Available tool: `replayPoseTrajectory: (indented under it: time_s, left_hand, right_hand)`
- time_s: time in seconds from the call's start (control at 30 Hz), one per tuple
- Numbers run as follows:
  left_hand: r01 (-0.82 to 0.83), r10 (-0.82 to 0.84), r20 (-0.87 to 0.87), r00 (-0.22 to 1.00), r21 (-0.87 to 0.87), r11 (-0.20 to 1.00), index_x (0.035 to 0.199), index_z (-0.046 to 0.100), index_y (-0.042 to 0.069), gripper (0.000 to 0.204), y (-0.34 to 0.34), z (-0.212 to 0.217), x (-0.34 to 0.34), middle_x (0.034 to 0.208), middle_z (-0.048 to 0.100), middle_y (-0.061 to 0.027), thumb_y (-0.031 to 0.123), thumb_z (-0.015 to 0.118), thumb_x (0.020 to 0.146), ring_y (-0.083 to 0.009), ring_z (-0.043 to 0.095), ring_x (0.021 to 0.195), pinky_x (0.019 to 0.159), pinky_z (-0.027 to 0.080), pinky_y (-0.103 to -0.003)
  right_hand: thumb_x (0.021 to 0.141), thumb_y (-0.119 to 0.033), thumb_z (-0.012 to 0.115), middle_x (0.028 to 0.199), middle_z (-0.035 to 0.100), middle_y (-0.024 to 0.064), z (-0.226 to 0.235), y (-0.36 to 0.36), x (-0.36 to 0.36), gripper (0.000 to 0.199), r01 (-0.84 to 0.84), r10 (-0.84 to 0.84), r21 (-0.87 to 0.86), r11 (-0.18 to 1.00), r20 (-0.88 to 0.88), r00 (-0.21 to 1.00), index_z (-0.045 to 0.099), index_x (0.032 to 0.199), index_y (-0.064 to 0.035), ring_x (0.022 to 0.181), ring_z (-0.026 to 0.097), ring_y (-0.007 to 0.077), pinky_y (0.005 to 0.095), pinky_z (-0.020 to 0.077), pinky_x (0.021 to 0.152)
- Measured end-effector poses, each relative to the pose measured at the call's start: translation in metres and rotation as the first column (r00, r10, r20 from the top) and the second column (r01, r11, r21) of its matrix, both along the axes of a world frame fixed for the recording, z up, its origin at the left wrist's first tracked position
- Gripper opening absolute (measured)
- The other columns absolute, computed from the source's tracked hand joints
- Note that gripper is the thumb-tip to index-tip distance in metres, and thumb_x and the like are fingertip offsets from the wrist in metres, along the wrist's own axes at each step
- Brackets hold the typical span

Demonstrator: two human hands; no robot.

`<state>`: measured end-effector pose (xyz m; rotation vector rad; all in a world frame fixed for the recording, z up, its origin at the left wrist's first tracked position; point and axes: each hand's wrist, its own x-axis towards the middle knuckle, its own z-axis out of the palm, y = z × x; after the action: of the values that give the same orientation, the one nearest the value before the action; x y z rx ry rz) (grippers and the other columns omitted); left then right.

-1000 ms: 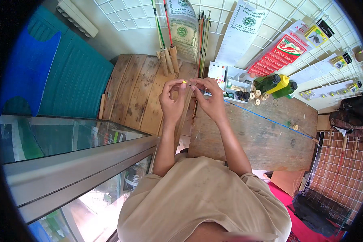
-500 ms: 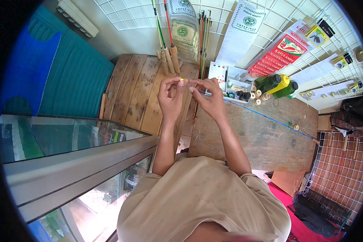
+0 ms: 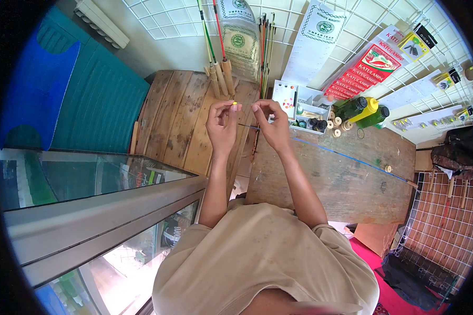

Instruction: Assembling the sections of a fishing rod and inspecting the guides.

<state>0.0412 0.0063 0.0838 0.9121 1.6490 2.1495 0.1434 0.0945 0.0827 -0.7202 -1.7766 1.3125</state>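
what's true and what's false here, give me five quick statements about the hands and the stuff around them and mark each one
1. The left hand pinches a small yellow piece. True.
2. The right hand rests flat on the wooden table. False: it is raised, with thumb and index finger close together.
3. A yellow bottle sits between two dark green bottles. True.
4. The blue rod leans on the teal panel. False: it lies across the wooden table.
5. The shirt is bright red. False: it is tan.
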Motion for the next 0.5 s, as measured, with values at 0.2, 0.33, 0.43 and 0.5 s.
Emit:
replayPoseTrajectory:
  time_s: [0.2, 0.33, 0.43, 0.5]
  left_hand:
    - [0.007, -0.008, -0.006, 1.0, -0.09, 0.996, 0.102, 0.054, 0.0, 0.011, 0.0, -0.032, -0.009, 0.095, 0.065, -0.0095, 0.003, 0.057, 0.092, -0.0142, 0.064, 0.091, 0.081, 0.049, -0.025]
    - [0.016, -0.015, 0.014, 1.0, -0.082, 0.997, 0.102, 0.054, 0.0, 0.01, -0.002, -0.049, -0.013, 0.094, 0.065, -0.0092, 0.003, 0.057, 0.092, -0.0141, 0.063, 0.09, 0.082, 0.049, -0.025]
    - [0.017, -0.012, 0.07, 0.997, -0.08, 0.997, 0.101, 0.054, 0.0, 0.01, -0.002, -0.052, -0.014, 0.094, 0.065, -0.0093, 0.002, 0.057, 0.092, -0.014, 0.063, 0.09, 0.082, 0.05, -0.026]
    - [0.019, -0.014, 0.069, 0.998, -0.068, 0.997, 0.101, 0.054, 0.0, 0.01, -0.002, -0.051, -0.014, 0.096, 0.066, -0.01, 0.002, 0.057, 0.091, -0.0138, 0.063, 0.09, 0.083, 0.05, -0.026]
  right_hand:
    - [0.09, -0.018, 0.064, 0.083, 0.064, 0.0041, -0.034, 0.0, -0.016, 0.019, -0.138, 0.099, -0.238, 0.961, -0.166, 0.981, 0.061, 0.097, -0.0005, 0.073, 0.055, 0.009, 0.0239, 0.0457, 0.07]
    - [0.089, -0.016, 0.063, 0.084, 0.065, 0.0028, -0.044, -0.001, -0.019, 0.015, -0.159, 0.126, -0.313, 0.936, -0.122, 0.984, 0.062, 0.095, -0.0012, 0.074, 0.057, 0.0076, 0.0222, 0.047, 0.068]
    - [0.087, -0.014, 0.065, 0.085, 0.065, 0.0034, -0.045, 0.0, -0.017, 0.017, -0.119, 0.109, -0.279, 0.953, -0.052, 0.993, 0.065, 0.097, -0.0011, 0.073, 0.058, 0.0076, 0.0225, 0.0475, 0.066]
    - [0.085, -0.012, 0.065, 0.084, 0.065, 0.0047, -0.045, 0.001, -0.017, 0.018, -0.081, 0.075, -0.214, 0.973, -0.037, 0.997, 0.066, 0.1, -0.0022, 0.073, 0.059, 0.0092, 0.0236, 0.0478, 0.066]
